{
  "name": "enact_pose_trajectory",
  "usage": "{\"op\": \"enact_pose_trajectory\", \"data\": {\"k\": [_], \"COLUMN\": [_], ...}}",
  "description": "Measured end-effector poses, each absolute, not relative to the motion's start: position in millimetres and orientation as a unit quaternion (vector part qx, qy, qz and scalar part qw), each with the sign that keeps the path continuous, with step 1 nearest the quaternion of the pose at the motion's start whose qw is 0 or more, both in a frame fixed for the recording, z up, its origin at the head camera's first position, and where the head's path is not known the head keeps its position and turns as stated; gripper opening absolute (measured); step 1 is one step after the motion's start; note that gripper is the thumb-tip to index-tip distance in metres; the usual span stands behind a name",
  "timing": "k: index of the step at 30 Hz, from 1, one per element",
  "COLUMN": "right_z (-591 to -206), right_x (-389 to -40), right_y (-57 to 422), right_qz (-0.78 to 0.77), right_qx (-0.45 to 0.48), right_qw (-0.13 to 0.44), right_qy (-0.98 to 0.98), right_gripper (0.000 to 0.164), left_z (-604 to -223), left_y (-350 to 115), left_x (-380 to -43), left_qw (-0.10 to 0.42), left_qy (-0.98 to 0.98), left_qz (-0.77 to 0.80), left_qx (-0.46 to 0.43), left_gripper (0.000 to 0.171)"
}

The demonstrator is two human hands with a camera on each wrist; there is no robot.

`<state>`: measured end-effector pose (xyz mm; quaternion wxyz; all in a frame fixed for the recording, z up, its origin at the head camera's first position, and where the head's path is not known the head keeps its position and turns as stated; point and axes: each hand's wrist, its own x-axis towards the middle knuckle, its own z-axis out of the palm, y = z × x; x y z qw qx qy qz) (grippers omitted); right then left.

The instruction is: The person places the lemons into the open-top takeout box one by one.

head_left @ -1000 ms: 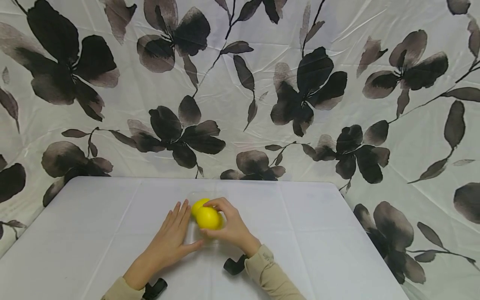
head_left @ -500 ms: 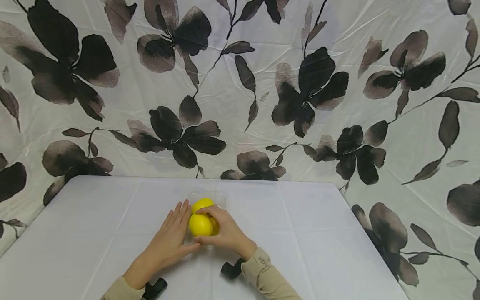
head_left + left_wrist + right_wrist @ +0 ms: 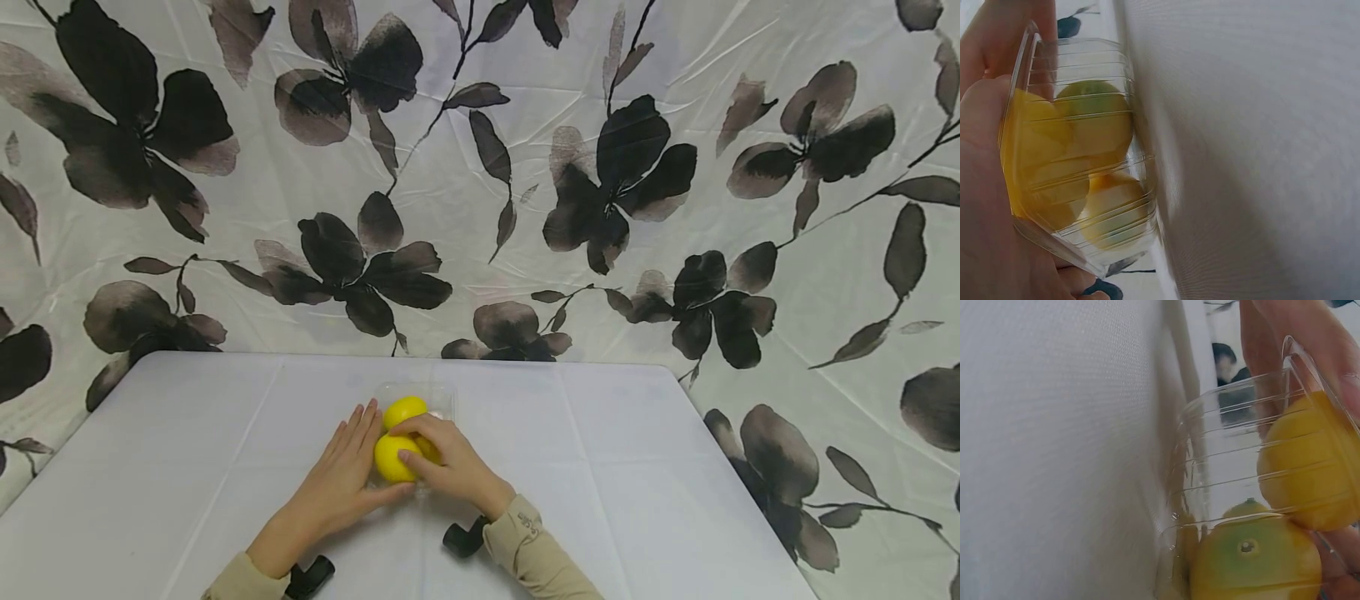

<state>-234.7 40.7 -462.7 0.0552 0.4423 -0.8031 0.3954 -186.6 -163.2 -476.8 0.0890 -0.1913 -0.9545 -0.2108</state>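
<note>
A clear plastic box (image 3: 441, 394) stands on the white-covered table with several round yellow citrus fruits in it. My left hand (image 3: 336, 473) lies along the box's left side, fingers straight, thumb extended toward the near end. At the near left of the box, the fingers and thumb of my right hand (image 3: 450, 461) hold one yellow citrus fruit (image 3: 393, 459). Another yellow citrus fruit (image 3: 406, 410) sits just beyond it. Through the ribbed wall, the left wrist view shows a greenish-topped fruit (image 3: 1094, 122) low down; the right wrist view shows one with a stem scar (image 3: 1260, 562).
White cloth (image 3: 645, 492) covers the table, whose far edge meets a flower-printed curtain (image 3: 510, 208). A black wrist device (image 3: 462, 540) sits under the right wrist, and a second black device (image 3: 311, 577) by the left.
My right hand has brought the held citrus fruit left and nearer, down into the box's near left part. Its thumb has shifted onto the fruit's top. The left hand stays nearly still.
</note>
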Motion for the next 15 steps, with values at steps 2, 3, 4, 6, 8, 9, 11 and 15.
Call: {"op": "enact_pose_trajectory", "data": {"k": [2, 3, 4, 6, 8, 9, 11, 15], "right_z": [-463.2, -463.4, -463.3, -463.0, -462.6, -462.4, -462.3, -463.0], "right_x": [-234.5, -234.3, -234.1, -233.6, -233.3, -233.1, -232.7, -231.5], "right_y": [40.7, 40.5, 40.4, 40.1, 39.7, 39.5, 39.3, 38.7], "right_qz": [0.395, 0.394, 0.391, 0.391, 0.389, 0.389, 0.388, 0.373], "right_qx": [0.446, 0.447, 0.449, 0.452, 0.456, 0.457, 0.461, 0.458], "right_qw": [0.059, 0.062, 0.065, 0.069, 0.074, 0.076, 0.079, 0.080], "right_qy": [-0.801, -0.801, -0.801, -0.799, -0.797, -0.796, -0.795, -0.803], "right_gripper": [0.032, 0.033, 0.034, 0.036, 0.037, 0.037, 0.037, 0.038], "left_z": [-477.6, -477.8, -478.0, -478.3, -478.5, -478.5, -478.7, -479.7], "left_y": [-163.2, -163.2, -163.3, -163.5, -163.8, -163.9, -164.1, -165.3], "left_x": [-186.3, -186.1, -185.9, -185.6, -185.4, -185.3, -185.4, -186.0], "left_qw": [0.088, 0.088, 0.087, 0.085, 0.085, 0.085, 0.085, 0.090], "left_qy": [-0.955, -0.955, -0.955, -0.954, -0.953, -0.953, -0.952, -0.950], "left_qz": [-0.211, -0.211, -0.211, -0.213, -0.216, -0.218, -0.221, -0.224], "left_qx": [-0.191, -0.191, -0.192, -0.193, -0.193, -0.193, -0.194, -0.197], "left_gripper": [0.116, 0.117, 0.117, 0.118, 0.118, 0.118, 0.117, 0.119]}}
